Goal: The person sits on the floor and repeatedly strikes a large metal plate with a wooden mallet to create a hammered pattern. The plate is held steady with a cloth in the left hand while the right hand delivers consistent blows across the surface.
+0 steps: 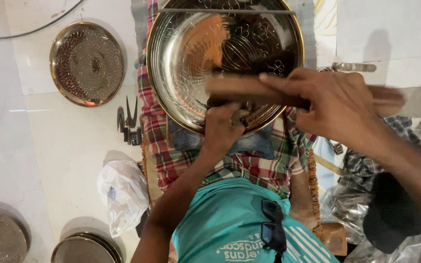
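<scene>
A large shiny metal bowl [186, 53] with engraved flower patterns rests on my lap, on a red and green checked cloth [164, 146]. My left hand [222, 127] is closed on a small tool pressed against the bowl's near inner wall; the tool is mostly hidden by the fingers. My right hand [334, 104] grips a wooden mallet [242, 88], blurred by motion, held just above the left hand and the bowl's near rim.
A hammered brass plate [87, 63] lies on the white floor at upper left. Small dark metal tools [130, 122] sit beside the cloth. A white plastic bag [123, 192], two more plates [86, 248] at lower left, and clear plastic bags [415, 141] at right.
</scene>
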